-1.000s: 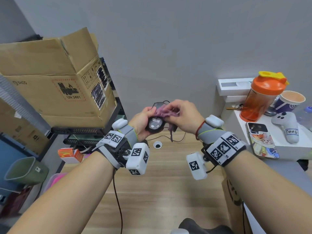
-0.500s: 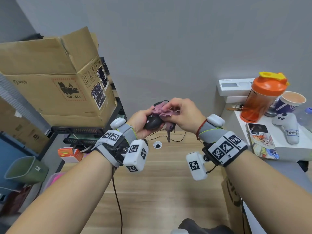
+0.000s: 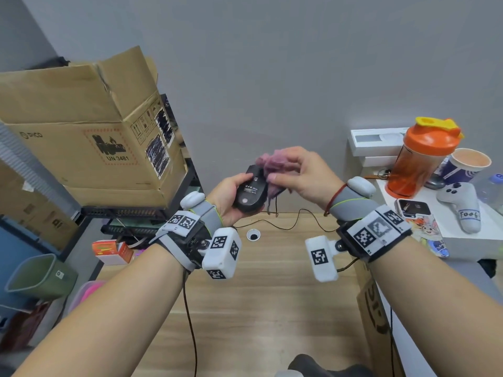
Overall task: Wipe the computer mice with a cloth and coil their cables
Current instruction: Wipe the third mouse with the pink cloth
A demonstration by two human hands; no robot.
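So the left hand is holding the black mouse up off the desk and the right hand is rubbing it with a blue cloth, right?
Not quite: the head view shows the cloth is pinkish-purple, not blue. The left hand does hold the black mouse above the desk, and the right hand rubs it.

Black computer mouse (image 3: 250, 192): held up above far edge of worktop (image 3: 261, 295), underside turned toward camera, label text and sensor spot visible, nose pointing up and away. Gripped from its left side by left hand (image 3: 227, 197).

Cloth (image 3: 272, 165): pinkish-purple, crumpled, pressed against mouse's upper right edge, pinched in right hand (image 3: 302, 178); frayed end hangs down beside mouse.

Mouse cable (image 3: 296, 223): thin, black, uncoiled, drops from mouse and trails in loose curves along worktop's far edge toward right.
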